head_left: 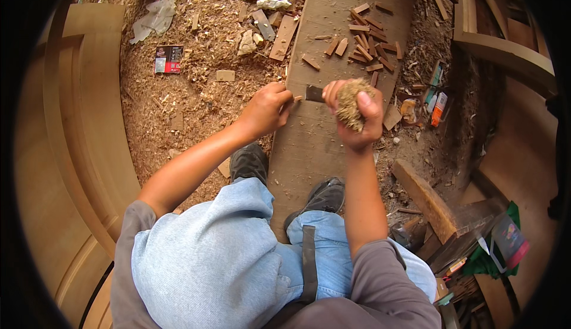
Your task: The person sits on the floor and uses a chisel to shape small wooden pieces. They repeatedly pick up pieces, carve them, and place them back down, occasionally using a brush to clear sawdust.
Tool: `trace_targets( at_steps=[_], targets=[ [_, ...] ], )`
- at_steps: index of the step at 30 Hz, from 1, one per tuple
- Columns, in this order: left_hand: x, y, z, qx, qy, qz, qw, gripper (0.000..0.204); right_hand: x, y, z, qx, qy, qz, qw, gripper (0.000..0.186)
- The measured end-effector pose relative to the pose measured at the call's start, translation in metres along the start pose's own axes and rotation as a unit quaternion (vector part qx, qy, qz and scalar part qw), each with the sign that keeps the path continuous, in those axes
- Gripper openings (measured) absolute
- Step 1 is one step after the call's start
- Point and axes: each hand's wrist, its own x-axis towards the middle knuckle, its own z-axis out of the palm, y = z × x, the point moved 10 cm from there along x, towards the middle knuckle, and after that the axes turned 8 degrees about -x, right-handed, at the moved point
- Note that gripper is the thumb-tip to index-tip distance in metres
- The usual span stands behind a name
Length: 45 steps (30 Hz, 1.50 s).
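Note:
My right hand [364,118] is wrapped round a chisel whose frayed, bristly handle end [352,104] sticks up through the grip. Its dark flat blade [314,93] points left, low over the wooden plank [315,144]. My left hand [269,110] pinches a small wooden peg [298,99] at the plank's left edge, just short of the blade tip. Whether blade and peg touch, I cannot tell. Farther up the plank lies a loose heap of several small reddish-brown wooden pegs [370,37].
Shavings [196,103] cover the ground on the left, with offcuts [284,37] and a red-black packet [168,59]. Panelled wood [89,121] stands at far left. On the right lie an orange-white tube [439,109] and a thick timber block [425,198]. My shoes flank the plank.

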Motion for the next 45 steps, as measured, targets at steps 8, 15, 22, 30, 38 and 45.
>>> trace_targets(
  at_steps=[8,15,22,30,38,45],
  targets=[
    [0.002,-0.003,0.003,0.006,-0.019,-0.027,0.999,0.009,-0.008,0.011,0.022,-0.054,-0.071,0.061,0.994,0.046],
    [0.005,-0.004,0.001,0.000,-0.011,-0.032,0.999,0.008,-0.007,0.021,0.030,-0.106,-0.122,0.117,0.980,0.042],
    [0.004,-0.005,0.002,-0.002,-0.005,-0.028,1.000,0.009,-0.002,0.014,0.019,-0.012,-0.071,0.065,0.995,0.043],
    [0.004,-0.005,0.001,0.003,-0.003,-0.022,1.000,0.009,0.005,-0.001,0.016,0.012,-0.059,0.040,0.997,0.045],
    [0.004,-0.008,0.004,-0.002,-0.008,-0.032,0.999,0.009,0.006,0.014,0.018,-0.044,-0.057,0.046,0.996,0.042],
    [0.005,-0.007,0.004,0.006,-0.015,-0.040,0.999,0.011,0.003,0.013,0.024,-0.062,-0.086,0.064,0.992,0.047]
  ],
)
